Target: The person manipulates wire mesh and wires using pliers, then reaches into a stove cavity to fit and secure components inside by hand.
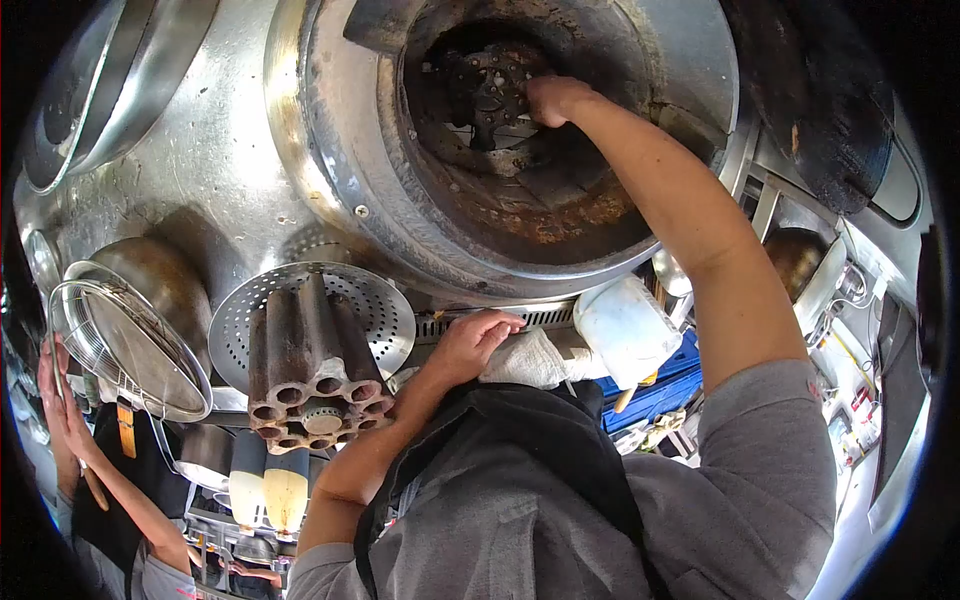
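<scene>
Down inside the round, soot-blackened burner well [560,225], my right hand [558,101] is closed beside a dark burner part [490,85]; what its fingers hold, if anything, is hidden. My left hand [472,345] rests near the front edge of the metal stove, fingers together and bent over the edge, by a folded white cloth [525,360]. What lies under those fingers cannot be made out. To the left of my left hand, a rusty cluster of metal tubes [318,350] stands in front of a perforated metal strainer [385,325].
At the left are a wire strainer [140,350], a metal bowl [160,280] and large pans [130,90]. A co-worker's hands [65,410] show at the far left. A white container [628,330] hangs at the stove edge, above a blue crate [660,380]. Dark pans stand upper right.
</scene>
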{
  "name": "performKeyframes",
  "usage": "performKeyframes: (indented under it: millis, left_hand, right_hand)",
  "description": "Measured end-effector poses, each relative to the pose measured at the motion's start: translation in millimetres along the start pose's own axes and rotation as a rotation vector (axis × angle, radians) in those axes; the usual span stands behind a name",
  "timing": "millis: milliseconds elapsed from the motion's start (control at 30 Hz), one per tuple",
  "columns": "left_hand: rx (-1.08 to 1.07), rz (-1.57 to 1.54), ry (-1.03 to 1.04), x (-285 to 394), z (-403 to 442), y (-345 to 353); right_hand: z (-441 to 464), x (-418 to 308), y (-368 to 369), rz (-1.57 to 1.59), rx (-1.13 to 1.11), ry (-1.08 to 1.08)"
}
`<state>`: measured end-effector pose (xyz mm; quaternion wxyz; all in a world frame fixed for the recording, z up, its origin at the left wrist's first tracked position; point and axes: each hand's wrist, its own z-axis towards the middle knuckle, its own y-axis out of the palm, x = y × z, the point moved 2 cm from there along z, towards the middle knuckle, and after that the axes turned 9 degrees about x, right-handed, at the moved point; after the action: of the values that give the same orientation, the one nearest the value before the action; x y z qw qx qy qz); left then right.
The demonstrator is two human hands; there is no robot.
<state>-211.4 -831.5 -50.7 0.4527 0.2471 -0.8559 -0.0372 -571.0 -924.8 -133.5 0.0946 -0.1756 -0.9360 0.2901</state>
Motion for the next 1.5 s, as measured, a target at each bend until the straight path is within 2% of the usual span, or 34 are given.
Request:
performKeyframes:
  millis: [133, 300, 533, 600, 700, 933, 1033, 1333, 1500]
  left_hand:
    - [-0.005, 0.01, 0.002, 2.0, 0.0, -0.8]
    - [-0.007, 0.022, 0.002, 1.5, -0.1, -0.5]
    - [0.011, 0.015, 0.007, 3.1, -0.2, -0.9]
    - [0.009, 0.014, 0.01, -1.1, -0.1, -0.2]
    - [-0.014, 0.02, -0.001, 0.7, 0.2, -1.4]
    - [-0.04, 0.02, -0.031, 1.3, 0.4, -1.2]
    - [-0.04, 0.036, -0.005, -0.2, 0.2, -1.7]
    - [0.001, 0.001, 0.018, -2.5, 0.7, 0.0]
    - [0.001, 0.006, 0.012, -2.7, 0.9, 0.4]
  right_hand:
    - [7.1, 2.0, 5.4, -0.011, -0.025, -0.04]
    - [-6.6, -4.5, -5.6, 0.046, -0.008, 0.061]
    - [14.3, 2.5, 11.1, 0.01, -0.008, 0.016]
    - [5.9, -3.3, 1.5, -0.029, -0.105, 0.069]
    - [8.0, 0.1, 7.0, 0.022, -0.006, 0.045]
    - [10.3, 0.5, 6.2, 0.001, -0.054, 0.016]
    - [4.9, -0.6, 2.0, 0.026, 0.009, 0.073]
    - [13.2, 3.0, 4.1, -0.032, -0.109, 0.044]
    - [10.7, 2.5, 6.2, 0.0, -0.023, 0.023]
